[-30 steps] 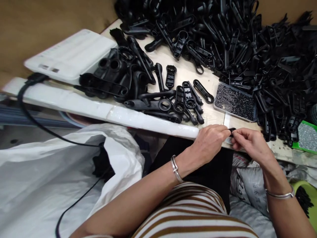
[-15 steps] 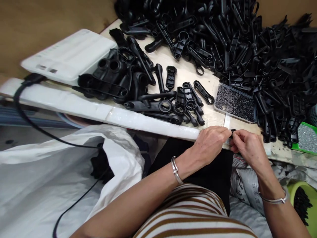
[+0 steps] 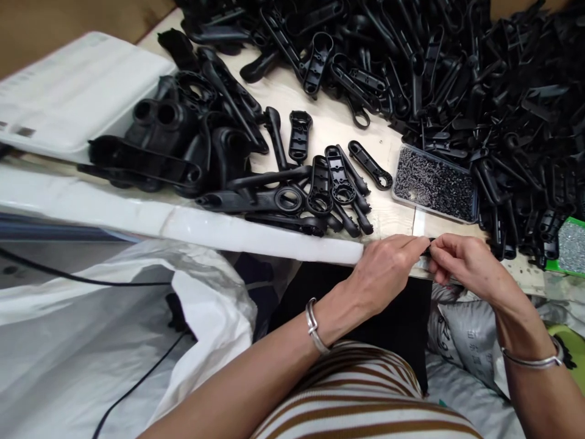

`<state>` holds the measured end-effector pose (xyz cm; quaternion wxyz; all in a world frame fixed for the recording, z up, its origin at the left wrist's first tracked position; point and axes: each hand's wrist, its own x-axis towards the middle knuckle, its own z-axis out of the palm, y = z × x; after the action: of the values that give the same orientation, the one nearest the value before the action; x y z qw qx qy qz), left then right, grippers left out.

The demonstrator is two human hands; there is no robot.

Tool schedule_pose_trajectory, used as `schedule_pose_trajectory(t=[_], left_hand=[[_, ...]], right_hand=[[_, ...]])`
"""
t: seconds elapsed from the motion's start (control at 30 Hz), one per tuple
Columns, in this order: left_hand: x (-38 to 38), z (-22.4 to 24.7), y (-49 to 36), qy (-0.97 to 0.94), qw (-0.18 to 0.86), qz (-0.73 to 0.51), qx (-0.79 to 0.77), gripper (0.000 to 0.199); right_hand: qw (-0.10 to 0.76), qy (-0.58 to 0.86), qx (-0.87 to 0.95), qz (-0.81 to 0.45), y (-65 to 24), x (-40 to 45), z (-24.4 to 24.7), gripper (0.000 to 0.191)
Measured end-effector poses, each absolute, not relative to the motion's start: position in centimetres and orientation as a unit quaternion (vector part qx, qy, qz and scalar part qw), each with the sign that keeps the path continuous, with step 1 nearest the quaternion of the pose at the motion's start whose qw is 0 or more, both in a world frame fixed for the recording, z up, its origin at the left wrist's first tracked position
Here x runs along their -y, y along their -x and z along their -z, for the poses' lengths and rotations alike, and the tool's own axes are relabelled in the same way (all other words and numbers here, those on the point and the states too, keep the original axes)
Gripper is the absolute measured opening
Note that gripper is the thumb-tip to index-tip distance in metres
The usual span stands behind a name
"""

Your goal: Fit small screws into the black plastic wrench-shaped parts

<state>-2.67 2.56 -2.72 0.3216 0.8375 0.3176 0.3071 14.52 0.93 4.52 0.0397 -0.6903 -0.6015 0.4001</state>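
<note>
At the table's front edge my left hand (image 3: 388,265) and my right hand (image 3: 464,259) meet, fingertips nearly touching. Between them a bit of a black plastic part (image 3: 428,247) shows; the fingers cover most of it. Both hands are closed around this spot, the right one in a pinch of thumb and forefinger. Just behind them lies a clear box (image 3: 434,183) of tiny dark pieces, perhaps screws. Left of the box, several black plastic handle halves (image 3: 340,174) with ringed ends lie on the wooden tabletop (image 3: 384,213).
A large heap of black plastic parts (image 3: 411,67) covers the back and right. White padding (image 3: 256,235) runs along the front edge. A white flat device (image 3: 82,91) stands left. At right is a green tray (image 3: 571,247) of silvery bits. A white sack (image 3: 91,341) hangs below left.
The camera view has shifted, so the table things at left sit further left. Both hands stay together at the edge, with only small finger movement on the black part.
</note>
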Motion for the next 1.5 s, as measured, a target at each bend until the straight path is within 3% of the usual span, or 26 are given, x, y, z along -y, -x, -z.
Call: schedule_pose_trajectory(t=[0.2, 0.3, 0.43, 0.57, 0.67, 0.8, 0.93, 1.17, 1.5], left_hand=[[-2.5, 2.9, 2.7, -0.829, 0.318, -0.329, -0.323, 0.018], [-2.5, 3.1, 2.7, -0.82, 0.319, -0.344, -0.328, 0.021], [-2.5, 3.4, 2.6, -0.811, 0.311, -0.358, -0.341, 0.023], [-2.3, 3.5, 2.6, -0.788, 0.317, -0.397, -0.347, 0.029], [-1.9, 3.2, 2.7, -0.77, 0.317, -0.423, -0.358, 0.029], [-1.1, 2.4, 2.7, -0.76, 0.291, -0.446, -0.373, 0.024], [-0.4, 1.7, 2.5, -0.765, 0.257, -0.465, -0.364, 0.018], [0.4, 1.7, 2.4, -0.767, 0.239, -0.491, -0.338, 0.017], [0.1, 1.0, 2.6, -0.725, 0.333, -0.462, -0.387, 0.018]], right_hand=[[-0.146, 0.665, 0.723, -0.118, -11.7, -0.4, -4.8, 0.021], [-0.15, 0.686, 0.71, -0.061, -10.1, 0.1, -4.2, 0.017], [-0.057, 0.719, 0.679, -0.139, -11.0, 0.0, -3.6, 0.016], [0.19, 0.701, 0.543, -0.421, -14.4, 1.0, -2.9, 0.019], [0.369, 0.684, 0.423, -0.466, -15.6, 2.8, -2.0, 0.044], [0.481, 0.661, 0.323, -0.477, -14.3, 4.1, -1.2, 0.065], [0.54, 0.595, 0.282, -0.524, -12.4, 3.6, -1.0, 0.057], [0.584, 0.593, 0.238, -0.502, -11.0, 2.8, -1.1, 0.042], [0.552, 0.558, 0.223, -0.578, -12.1, 3.7, -0.8, 0.038]])
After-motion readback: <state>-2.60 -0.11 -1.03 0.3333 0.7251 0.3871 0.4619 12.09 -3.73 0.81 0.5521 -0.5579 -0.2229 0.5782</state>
